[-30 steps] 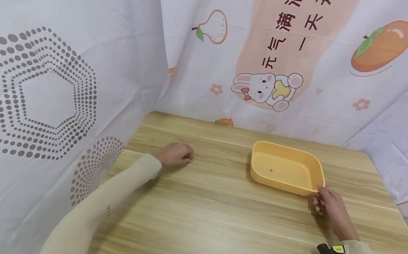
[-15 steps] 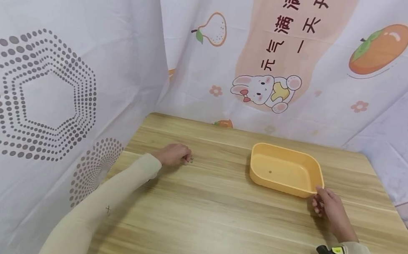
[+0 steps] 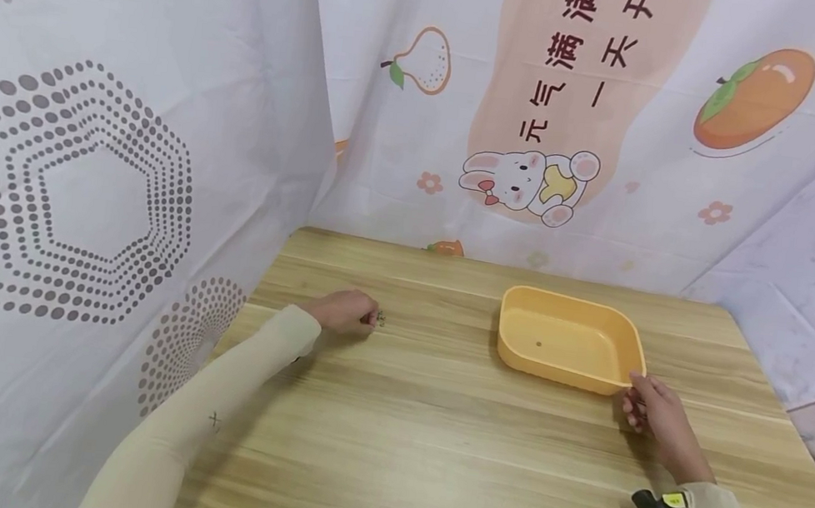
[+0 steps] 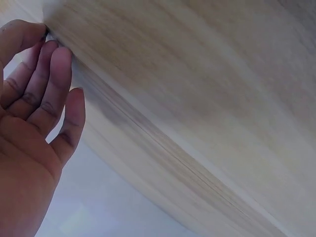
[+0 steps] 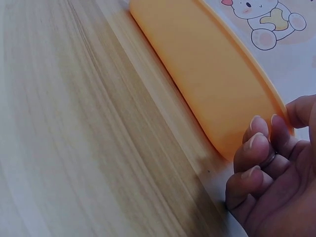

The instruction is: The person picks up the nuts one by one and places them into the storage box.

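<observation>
A yellow-orange rectangular tray [image 3: 564, 339] with rounded corners rests on the table at right of centre. My right hand [image 3: 663, 421] pinches the tray's near right corner, thumb over the rim and index finger against the outer wall. The right wrist view shows the other fingers loosely curled below that wall. At the table's left, my left hand [image 3: 348, 312] is low over the wood, with thumb and fingertips brought together. Beside those fingertips is a tiny dark-specked thing [image 3: 381, 318], its kind too small to tell. A dark bit [image 4: 47, 32] shows at the thumb tip in the left wrist view.
The wooden table [image 3: 416, 439] spans both hands. A white curtain with dotted hexagons [image 3: 112, 195] hangs along the left side, and a printed curtain with a rabbit [image 3: 529, 184] closes off the back. Under the right wrist shows a black strap piece with a yellow label [image 3: 660, 505].
My left hand has drawn slightly leftward, and more of the dark-specked thing shows beside the fingertips. My right hand keeps its grip on the tray. The view has shifted a little.
</observation>
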Motion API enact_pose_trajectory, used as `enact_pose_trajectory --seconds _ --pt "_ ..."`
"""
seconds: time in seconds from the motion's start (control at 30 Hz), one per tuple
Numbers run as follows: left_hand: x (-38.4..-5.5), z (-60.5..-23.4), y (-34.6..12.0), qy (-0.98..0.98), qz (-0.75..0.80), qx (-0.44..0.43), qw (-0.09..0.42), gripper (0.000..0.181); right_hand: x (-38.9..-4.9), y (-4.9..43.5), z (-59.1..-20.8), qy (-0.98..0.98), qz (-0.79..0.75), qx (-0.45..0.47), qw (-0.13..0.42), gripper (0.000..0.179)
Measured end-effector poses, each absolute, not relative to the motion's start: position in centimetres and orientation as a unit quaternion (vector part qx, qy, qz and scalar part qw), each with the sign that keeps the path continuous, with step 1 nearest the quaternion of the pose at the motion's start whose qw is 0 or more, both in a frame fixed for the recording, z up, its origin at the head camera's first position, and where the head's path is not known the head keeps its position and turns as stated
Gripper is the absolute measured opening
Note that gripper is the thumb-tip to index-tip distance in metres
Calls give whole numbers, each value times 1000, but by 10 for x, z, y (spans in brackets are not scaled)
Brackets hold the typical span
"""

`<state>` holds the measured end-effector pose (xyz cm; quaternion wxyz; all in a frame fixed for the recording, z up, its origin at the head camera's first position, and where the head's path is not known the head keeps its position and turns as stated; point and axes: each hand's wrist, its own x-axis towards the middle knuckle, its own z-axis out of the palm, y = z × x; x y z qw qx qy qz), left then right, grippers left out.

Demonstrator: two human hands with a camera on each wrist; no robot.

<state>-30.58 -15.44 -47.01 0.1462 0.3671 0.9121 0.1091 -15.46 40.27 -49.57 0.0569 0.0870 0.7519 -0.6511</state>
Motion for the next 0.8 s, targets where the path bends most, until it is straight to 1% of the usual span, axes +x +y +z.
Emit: enact_pose_trajectory --seconds 0.1,0.5,0.8 --pt "-305 -469 -153 910 119 367 153 8 -155 403 -495 754 -649 87 56 39" --pt "-301 -468 -154 917 130 351 139 7 -154 404 -495 760 -641 87 62 40" --pt "-301 -468 -154 921 102 353 129 7 -155 403 -494 766 -633 90 61 41"
